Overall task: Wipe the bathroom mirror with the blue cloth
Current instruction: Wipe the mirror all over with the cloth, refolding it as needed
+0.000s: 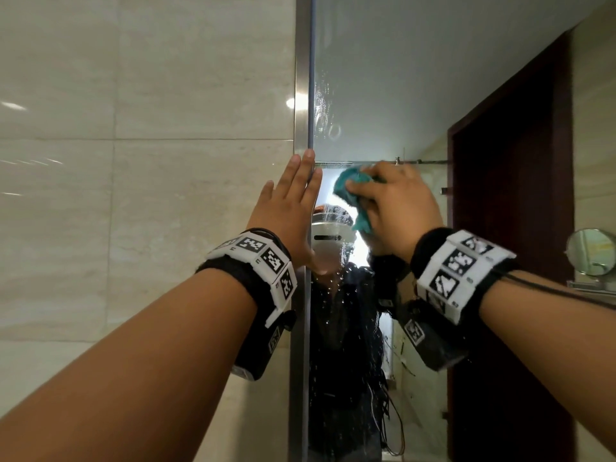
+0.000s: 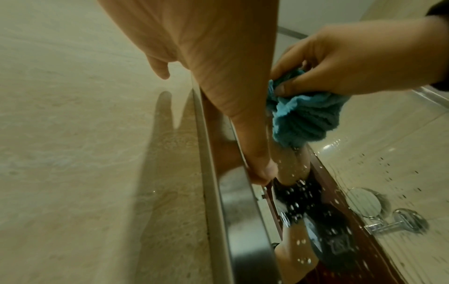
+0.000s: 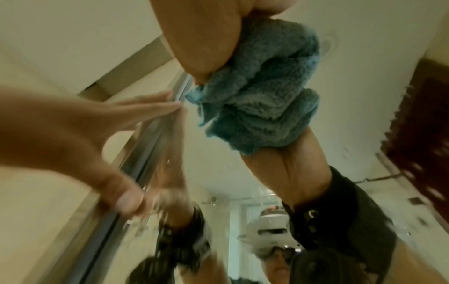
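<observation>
The mirror [image 1: 383, 95] fills the right half of the head view, edged by a steel frame [image 1: 301, 78], with water drops low down and smears near its left edge. My right hand [image 1: 396, 198] grips a bunched blue cloth [image 1: 350, 188] and presses it against the glass. The cloth [image 2: 303, 117] shows wadded under the fingers, and the cloth [image 3: 257, 92] meets its own reflection. My left hand [image 1: 290, 208] lies flat with straight fingers across the mirror's left edge and the tile wall. The left hand [image 3: 73, 134] touches the frame.
Beige tiled wall [image 1: 133, 161] lies left of the mirror. A dark red door [image 1: 510, 195] and a round shaving mirror [image 1: 590, 251] on a chrome arm appear reflected at the right. My own reflection with black wrist straps fills the lower glass.
</observation>
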Available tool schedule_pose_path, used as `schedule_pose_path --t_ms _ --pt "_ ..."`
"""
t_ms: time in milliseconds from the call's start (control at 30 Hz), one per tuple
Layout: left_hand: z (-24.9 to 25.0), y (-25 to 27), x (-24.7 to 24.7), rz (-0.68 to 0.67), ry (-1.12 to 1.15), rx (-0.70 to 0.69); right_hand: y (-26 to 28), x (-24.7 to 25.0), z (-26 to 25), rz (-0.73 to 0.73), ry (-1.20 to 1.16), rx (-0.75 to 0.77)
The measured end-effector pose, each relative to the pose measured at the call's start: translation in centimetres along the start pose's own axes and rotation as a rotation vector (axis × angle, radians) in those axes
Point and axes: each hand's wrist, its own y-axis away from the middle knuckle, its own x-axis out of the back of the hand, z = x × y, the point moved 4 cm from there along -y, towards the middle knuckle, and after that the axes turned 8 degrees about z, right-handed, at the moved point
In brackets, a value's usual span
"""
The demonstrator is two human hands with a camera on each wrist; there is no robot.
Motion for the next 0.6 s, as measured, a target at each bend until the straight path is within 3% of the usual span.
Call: schedule_pose_path --t_ms 100,167,267,433,600 --pt "0.1 0.0 0.1 -0.013 -0.027 0.003 3.3 -0.5 -1.6 -0.088 0.008 0.179" --pt "0.3 0.0 0.2 -0.014 -0.034 0.004 4.0 -0.5 -1.4 -0.145 0.021 0.220" --pt "1.0 0.4 0.1 0.003 0.012 -0.046 2.5 0.2 -1.1 -0.182 0.052 0.186" --pt "1.3 1.0 -1.3 -0.045 -0.033 -0.120 0.7 0.8 0.6 -0.021 0.006 -0.040" --pt "1.6 1.1 -1.0 -0.046 -0.074 -0.095 4.2 -0.2 -1.2 -0.098 0.002 0.123"
